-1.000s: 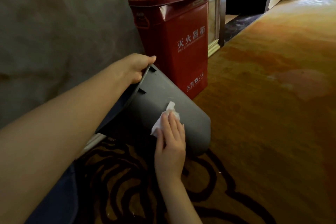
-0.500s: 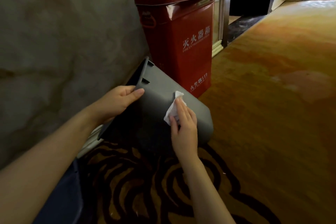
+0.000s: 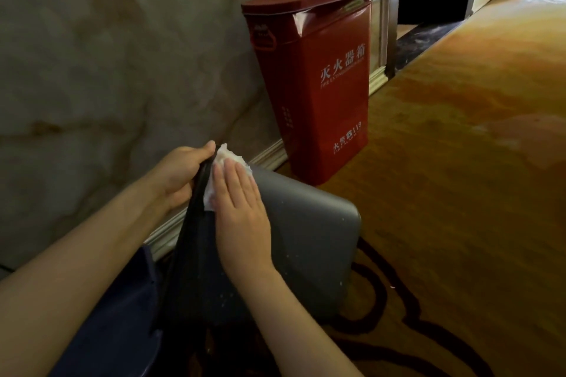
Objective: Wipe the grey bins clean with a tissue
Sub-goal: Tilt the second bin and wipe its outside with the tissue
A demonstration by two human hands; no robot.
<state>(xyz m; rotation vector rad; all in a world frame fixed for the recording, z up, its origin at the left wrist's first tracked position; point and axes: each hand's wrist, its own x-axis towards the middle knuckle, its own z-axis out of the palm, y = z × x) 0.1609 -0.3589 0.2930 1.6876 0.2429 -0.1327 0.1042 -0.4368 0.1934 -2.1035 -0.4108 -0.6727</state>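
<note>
Grip, left: left hand [image 3: 180, 176] clamps the rim of the grey bin [image 3: 309, 239], thumb on top, fingers curled over the edge
Grip, right: right hand [image 3: 242, 217] lies flat and open, pressing the tissue [image 3: 225, 171] onto the bin's outer wall just below the rim; it pins the tissue and does not pinch it
Bin position: tipped on its side on the patterned carpet [image 3: 428, 300], mouth toward the person, near the red fire extinguisher box [image 3: 318, 76] by the wall [image 3: 101, 55]
Risk, tissue: thin paper under a flat palm could bunch or tear at the rim edge
Risk, bin: a hard push may roll or slide it if the left hand loosens
Risk, coverage: pale specks on the lower wall look unwiped and could be missed
</note>
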